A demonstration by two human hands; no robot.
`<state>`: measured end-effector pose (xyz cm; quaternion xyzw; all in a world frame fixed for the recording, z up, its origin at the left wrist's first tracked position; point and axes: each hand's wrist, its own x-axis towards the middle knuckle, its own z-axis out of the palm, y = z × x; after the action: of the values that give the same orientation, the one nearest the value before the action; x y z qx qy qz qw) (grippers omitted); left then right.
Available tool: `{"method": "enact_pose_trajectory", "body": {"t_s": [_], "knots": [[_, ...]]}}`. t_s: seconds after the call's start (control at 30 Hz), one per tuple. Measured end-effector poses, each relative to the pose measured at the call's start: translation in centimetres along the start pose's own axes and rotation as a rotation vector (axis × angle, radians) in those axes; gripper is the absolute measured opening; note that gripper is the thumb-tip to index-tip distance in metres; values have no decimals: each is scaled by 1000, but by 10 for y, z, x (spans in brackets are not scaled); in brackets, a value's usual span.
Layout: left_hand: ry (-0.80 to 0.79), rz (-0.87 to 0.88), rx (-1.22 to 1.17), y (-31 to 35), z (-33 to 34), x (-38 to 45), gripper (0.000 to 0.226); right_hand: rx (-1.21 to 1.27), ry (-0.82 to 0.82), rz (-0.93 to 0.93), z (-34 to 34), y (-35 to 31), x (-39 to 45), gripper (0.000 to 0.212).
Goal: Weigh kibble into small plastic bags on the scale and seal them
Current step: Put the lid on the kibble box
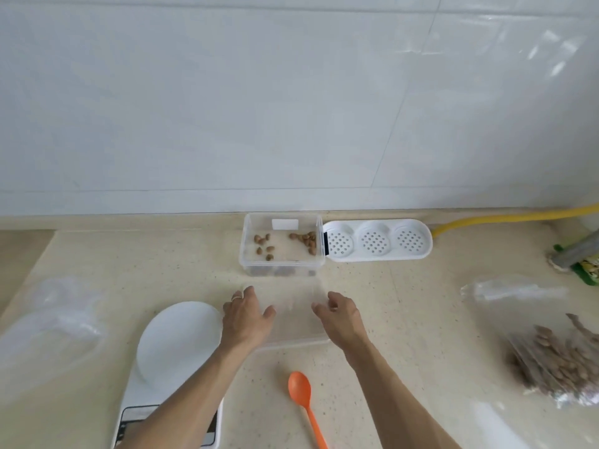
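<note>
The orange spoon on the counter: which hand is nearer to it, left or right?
Right, though only slightly. The right hand lies just beyond the orange spoon, a little to its right; the left hand is farther off, toward the scale.

Scale (176, 361) display mostly hidden under left forearm, digits unreadable. Right of scale: orange spoon (303, 401) handle cut off by bottom edge; clear bag (293, 314) between both hands blurred, outline faint (contents impossible to tell). Far right of scale: filled kibble bags (557, 364) smeared by blur, cropped at frame edge.
</note>
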<state>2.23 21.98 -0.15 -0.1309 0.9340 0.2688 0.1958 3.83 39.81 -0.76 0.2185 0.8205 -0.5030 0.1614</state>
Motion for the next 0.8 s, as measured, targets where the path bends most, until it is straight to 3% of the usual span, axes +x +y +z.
{"method": "enact_pose_trajectory", "body": {"t_s": [0.1,0.17,0.2,0.4,0.6,0.7,0.8], "knots": [[-15,10,-105,2,-3,-3,56,170,117,65,-8,6,-7,7],[3,57,-139,5,-2,-7,48,273,225,115,-15,8,-15,34],[13,80,-158,8,-1,-11,48,298,289,120,-18,10,-17,36],[101,284,-207,40,-14,-32,40,384,518,114,-46,-13,-22,25],[238,371,-216,52,-60,-5,54,371,417,-47,-55,-64,1,12],[255,321,-191,48,-81,20,56,303,295,-109,-45,-89,17,36],[252,270,-201,45,-90,42,59,232,229,-118,-35,-104,34,41]]}}
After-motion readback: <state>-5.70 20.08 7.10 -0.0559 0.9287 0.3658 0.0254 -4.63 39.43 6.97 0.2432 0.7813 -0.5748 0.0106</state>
